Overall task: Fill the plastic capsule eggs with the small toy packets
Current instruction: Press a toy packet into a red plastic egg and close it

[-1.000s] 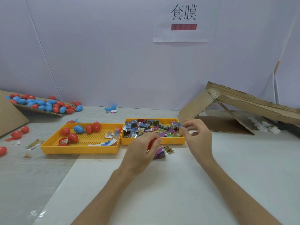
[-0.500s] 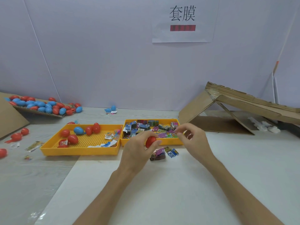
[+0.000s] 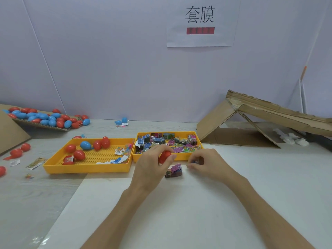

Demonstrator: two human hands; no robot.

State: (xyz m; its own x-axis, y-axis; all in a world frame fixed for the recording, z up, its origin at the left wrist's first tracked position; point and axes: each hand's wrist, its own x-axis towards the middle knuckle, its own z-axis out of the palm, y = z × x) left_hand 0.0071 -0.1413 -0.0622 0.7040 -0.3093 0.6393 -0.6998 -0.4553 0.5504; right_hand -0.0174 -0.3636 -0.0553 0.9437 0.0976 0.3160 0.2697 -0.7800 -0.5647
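My left hand point(image 3: 151, 166) grips a red capsule egg point(image 3: 165, 156) just in front of the yellow tray of toy packets point(image 3: 201, 147). My right hand point(image 3: 206, 163) is down at the table beside it, fingers curled around a small toy packet point(image 3: 195, 161) that is mostly hidden. A small bundle of packets point(image 3: 175, 171) lies on the table between my hands. A second yellow tray point(image 3: 53, 165) to the left holds several red eggs point(image 3: 79, 155), one blue egg point(image 3: 85, 145) and scraps.
A cardboard flap at the far left carries a heap of red and blue eggs point(image 3: 45, 118). Loose red eggs point(image 3: 17, 152) and wrappers lie on the left of the table. A folded cardboard box point(image 3: 260, 121) stands at the right. A paper sign point(image 3: 200, 22) hangs on the wall.
My right hand has come down from above the packet tray to the table near the bundle. My left hand has turned the red egg into view and lifted it slightly.
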